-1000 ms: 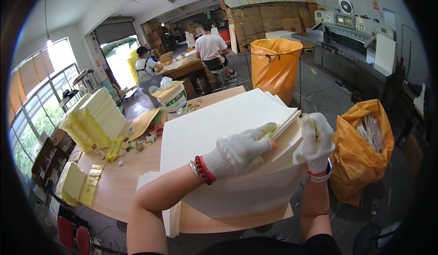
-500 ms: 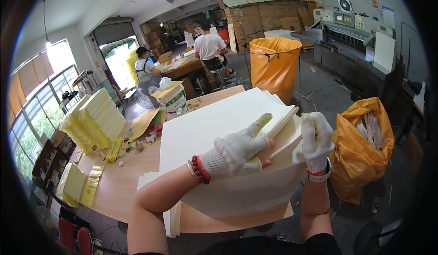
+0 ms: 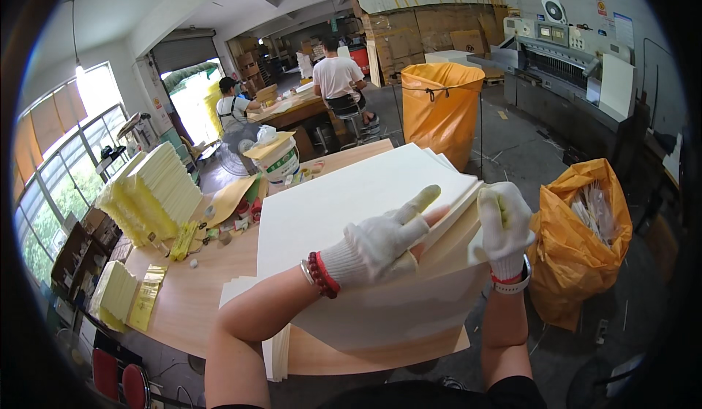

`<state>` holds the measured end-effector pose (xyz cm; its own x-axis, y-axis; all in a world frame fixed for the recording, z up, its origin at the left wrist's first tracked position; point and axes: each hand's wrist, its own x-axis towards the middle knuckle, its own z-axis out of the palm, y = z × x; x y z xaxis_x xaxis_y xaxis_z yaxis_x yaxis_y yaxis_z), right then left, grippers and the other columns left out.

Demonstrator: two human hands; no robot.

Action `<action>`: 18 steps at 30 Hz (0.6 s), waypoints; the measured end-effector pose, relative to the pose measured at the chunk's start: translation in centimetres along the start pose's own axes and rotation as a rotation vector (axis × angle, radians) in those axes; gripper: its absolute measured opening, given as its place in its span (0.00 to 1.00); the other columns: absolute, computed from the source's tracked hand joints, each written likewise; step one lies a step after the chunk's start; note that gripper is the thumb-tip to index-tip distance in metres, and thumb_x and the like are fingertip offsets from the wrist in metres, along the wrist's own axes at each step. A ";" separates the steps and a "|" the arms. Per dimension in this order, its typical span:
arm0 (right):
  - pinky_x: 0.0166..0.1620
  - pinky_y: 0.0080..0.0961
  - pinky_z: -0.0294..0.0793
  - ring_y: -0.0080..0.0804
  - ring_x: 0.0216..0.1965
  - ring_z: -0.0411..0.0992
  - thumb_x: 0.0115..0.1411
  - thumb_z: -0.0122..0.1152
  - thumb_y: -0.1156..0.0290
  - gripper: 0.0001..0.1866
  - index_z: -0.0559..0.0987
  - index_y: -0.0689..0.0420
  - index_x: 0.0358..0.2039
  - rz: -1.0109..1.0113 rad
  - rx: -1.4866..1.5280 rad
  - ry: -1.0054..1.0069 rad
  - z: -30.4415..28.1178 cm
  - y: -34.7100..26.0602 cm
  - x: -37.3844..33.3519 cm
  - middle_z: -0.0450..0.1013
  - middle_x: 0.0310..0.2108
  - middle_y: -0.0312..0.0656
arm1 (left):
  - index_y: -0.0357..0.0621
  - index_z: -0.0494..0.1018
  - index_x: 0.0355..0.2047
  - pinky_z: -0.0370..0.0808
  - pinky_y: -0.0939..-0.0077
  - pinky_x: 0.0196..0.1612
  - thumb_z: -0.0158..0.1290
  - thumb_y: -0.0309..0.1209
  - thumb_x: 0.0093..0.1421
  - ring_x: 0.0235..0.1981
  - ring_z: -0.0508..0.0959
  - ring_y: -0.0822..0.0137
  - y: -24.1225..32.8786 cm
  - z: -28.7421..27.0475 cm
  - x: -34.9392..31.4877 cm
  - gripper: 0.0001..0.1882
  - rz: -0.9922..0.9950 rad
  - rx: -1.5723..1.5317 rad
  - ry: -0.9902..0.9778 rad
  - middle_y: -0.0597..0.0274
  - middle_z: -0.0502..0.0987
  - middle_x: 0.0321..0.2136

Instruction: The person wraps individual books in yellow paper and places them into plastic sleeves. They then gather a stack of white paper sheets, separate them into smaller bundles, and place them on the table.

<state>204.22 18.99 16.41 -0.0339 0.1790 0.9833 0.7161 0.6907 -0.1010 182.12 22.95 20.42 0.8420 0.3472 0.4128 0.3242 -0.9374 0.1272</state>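
A large stack of white paper sheets (image 3: 329, 197) covers the middle of the table, its right-hand edges fanned and its near part bending downward. My left hand (image 3: 387, 241), in a white knitted glove with some bare fingertips, lies on the sheets near that fanned edge. Its fingers are stretched out and apart, holding nothing. At the right edge of the paper, my right hand (image 3: 504, 222), gloved too, is closed in a pinch on a curled part of the sheets. The fingertips of this hand are partly hidden.
Stacks of yellow-edged white pads (image 3: 164, 190) stand on the table's left, near tape rolls and a white bucket (image 3: 278, 162). Right of the table are an orange waste bag (image 3: 578, 248) and a taller orange bag (image 3: 439, 113). Two people sit at a farther table (image 3: 292, 109).
My left hand's fingers have shifted slightly and spread over the fanned edge. My right hand stays closed at the paper's edge, almost in the same place.
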 end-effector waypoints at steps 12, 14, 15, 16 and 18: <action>0.24 0.30 0.65 0.38 0.20 0.64 0.50 0.53 0.83 0.07 0.72 0.67 0.33 0.144 0.086 0.077 0.6 0.0 0.2 0.64 0.20 0.44 | 0.51 0.68 0.52 0.69 0.67 0.53 0.66 0.35 0.46 0.54 0.69 0.44 -0.3 0.0 0.2 0.31 0.099 -0.139 0.012 0.40 0.58 0.59; 0.24 0.30 0.65 0.38 0.20 0.64 0.49 0.53 0.84 0.09 0.72 0.68 0.33 0.080 0.046 0.077 0.5 0.0 0.3 0.63 0.20 0.44 | 0.52 0.69 0.51 0.68 0.66 0.54 0.68 0.35 0.44 0.54 0.68 0.43 -0.3 0.0 0.2 0.33 0.088 -0.135 0.019 0.40 0.56 0.60; 0.24 0.30 0.65 0.38 0.20 0.64 0.49 0.53 0.84 0.09 0.72 0.68 0.33 0.031 0.014 0.099 0.6 0.1 0.3 0.63 0.20 0.44 | 0.52 0.69 0.51 0.68 0.65 0.54 0.68 0.35 0.43 0.54 0.68 0.42 -0.1 -0.2 0.3 0.33 0.084 -0.125 0.008 0.40 0.55 0.61; 0.24 0.30 0.65 0.38 0.20 0.64 0.48 0.53 0.84 0.09 0.72 0.68 0.33 -0.019 -0.018 0.121 0.8 0.3 0.2 0.63 0.20 0.44 | 0.53 0.69 0.51 0.68 0.65 0.54 0.68 0.35 0.43 0.55 0.67 0.42 0.0 -0.3 0.3 0.33 0.080 -0.115 -0.002 0.40 0.54 0.61; 0.24 0.30 0.65 0.38 0.20 0.64 0.48 0.54 0.85 0.09 0.72 0.68 0.32 -0.072 -0.058 0.148 0.9 0.3 0.2 0.63 0.21 0.44 | 0.53 0.68 0.52 0.69 0.66 0.53 0.67 0.33 0.44 0.54 0.68 0.43 -0.1 -0.2 0.4 0.33 0.090 -0.107 0.005 0.40 0.54 0.61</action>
<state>203.84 19.87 16.46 0.0129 0.0225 0.9997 0.7544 0.6560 -0.0246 182.31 23.20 20.72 0.8634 0.2616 0.4315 0.1993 -0.9624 0.1846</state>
